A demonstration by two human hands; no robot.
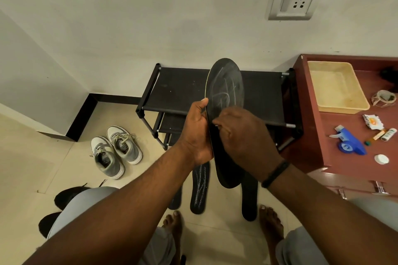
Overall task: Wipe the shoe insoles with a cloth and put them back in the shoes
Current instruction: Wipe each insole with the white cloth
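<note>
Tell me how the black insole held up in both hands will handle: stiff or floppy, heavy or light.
The thin black foam insole probably holds its shape: its toe end stands unsupported above the left hand without drooping. It is likely light, since that hand grips only one edge. It may flex where the right hand presses on it.

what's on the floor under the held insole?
Three dark insoles lie on the tiles below the held insole, between the bare feet. One shows chalky streaks; the other two are partly covered by the held insole and arms. No cloth is visible.
</note>
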